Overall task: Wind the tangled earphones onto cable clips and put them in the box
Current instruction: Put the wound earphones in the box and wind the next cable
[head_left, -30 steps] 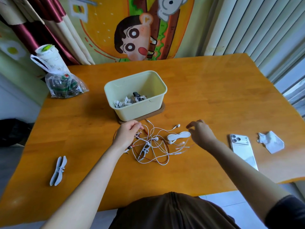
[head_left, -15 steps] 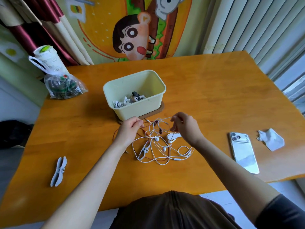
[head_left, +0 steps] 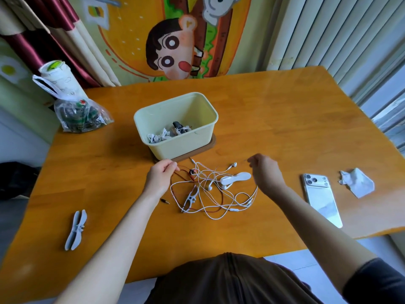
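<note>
The left hand (head_left: 161, 177) pinches a dark reddish cable (head_left: 183, 172) between thumb and fingertips, just in front of the pale box (head_left: 175, 126). The right hand (head_left: 264, 172) hangs above the table (head_left: 285, 132) with fingers curled; whether it grips a strand I cannot tell. Between them lies the tangled earphones (head_left: 213, 189) heap, with two white cable clips (head_left: 235, 178) in it.

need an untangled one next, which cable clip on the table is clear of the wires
The cable clip lying alone near the table's left front edge; the other two sit in the earphone tangle.
</note>
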Tool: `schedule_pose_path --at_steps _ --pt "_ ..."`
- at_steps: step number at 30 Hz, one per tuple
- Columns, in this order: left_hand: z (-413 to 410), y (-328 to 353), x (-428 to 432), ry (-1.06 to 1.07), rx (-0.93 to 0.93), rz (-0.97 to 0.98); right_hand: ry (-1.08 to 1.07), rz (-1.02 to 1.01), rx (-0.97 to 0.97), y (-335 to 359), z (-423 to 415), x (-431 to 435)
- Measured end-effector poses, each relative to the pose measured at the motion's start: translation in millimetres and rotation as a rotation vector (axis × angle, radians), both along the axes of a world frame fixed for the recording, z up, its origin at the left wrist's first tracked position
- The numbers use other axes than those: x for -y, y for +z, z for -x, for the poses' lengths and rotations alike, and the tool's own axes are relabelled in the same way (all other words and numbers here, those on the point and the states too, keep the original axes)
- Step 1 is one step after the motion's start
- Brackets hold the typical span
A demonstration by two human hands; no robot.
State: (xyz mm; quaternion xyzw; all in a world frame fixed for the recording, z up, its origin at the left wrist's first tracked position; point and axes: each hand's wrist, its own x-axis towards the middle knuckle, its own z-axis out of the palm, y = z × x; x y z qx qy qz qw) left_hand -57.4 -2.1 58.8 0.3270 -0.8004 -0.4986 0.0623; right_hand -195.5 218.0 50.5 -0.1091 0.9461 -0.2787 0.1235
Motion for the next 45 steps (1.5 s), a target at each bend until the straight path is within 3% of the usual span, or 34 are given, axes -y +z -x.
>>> schedule_pose_path --at_steps 2,5,9,13,18,22,25,29,32,33,38,42,43,45 --pt "4 9 -5 -0.096 -0.015 -0.035 0.196 -0.176 -0.021 -5 -10 6" --pt "9 26 -16 -0.227 -0.022 -0.092 0.436 0.027 -0.041 6 -32 29" --pt "11 43 -25 -0.262 -0.077 -0.149 0.597 0.134 0.147 11 -51 58" --pt "9 49 -22 -0.194 -0.099 -0.139 0.570 0.264 0.205 9 -55 59" --pt "3 36 -11 0.052 -0.098 -0.148 0.487 0.438 0.233 17 -48 46" --pt "0 32 -12 0.123 -0.087 -0.142 0.400 0.451 0.198 21 -43 40" --pt "1 36 -10 0.158 -0.108 -0.154 0.214 0.384 0.179 16 -30 32" --pt "1 38 -10 0.150 -0.145 -0.147 0.023 0.110 0.171 0 -5 7" --pt "2 36 -13 0.058 -0.133 -0.164 0.089 -0.274 0.125 -2 0 -5" --pt "3 37 -15 -0.006 -0.125 -0.185 0.146 -0.319 0.118 1 -3 -5" --pt "12 40 -33 -0.309 -0.058 -0.243 0.438 0.175 0.099 25 -44 29" --pt "16 43 -41 -0.269 -0.129 -0.349 0.228 0.391 -0.323 26 -67 46" --pt "16 43 -42 -0.235 -0.164 -0.369 0.213 0.450 -0.354 27 -69 47" --pt "17 42 -43 -0.183 -0.225 -0.403 0.248 0.563 -0.183 30 -71 52"
